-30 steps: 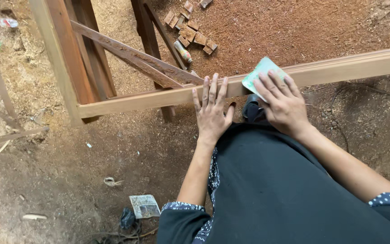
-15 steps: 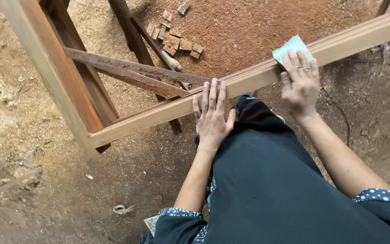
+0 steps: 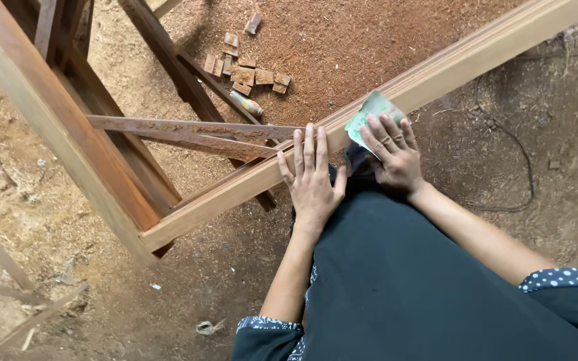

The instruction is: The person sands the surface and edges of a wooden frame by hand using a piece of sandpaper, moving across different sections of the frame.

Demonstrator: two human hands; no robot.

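Note:
A long pale wooden rail (image 3: 463, 60) of a frame runs diagonally from the upper right down to a corner joint at the left. My left hand (image 3: 312, 177) lies flat on the rail, fingers spread, holding nothing. My right hand (image 3: 391, 152) presses a folded pale green sheet of sandpaper (image 3: 369, 113) against the rail just to the right of my left hand. Dark clothing over my legs (image 3: 403, 281) fills the lower right.
A thick wooden post (image 3: 55, 127) meets the rail at the left corner. Darker slats (image 3: 188, 130) cross beneath. Several small wood blocks (image 3: 245, 70) and a small tube (image 3: 245, 103) lie on the sawdust floor. A thin cable (image 3: 523, 180) curls at the right.
My right hand has slid the sandpaper down the rail toward my left hand, after moving away from it half a second earlier. My left hand stays flat on the rail.

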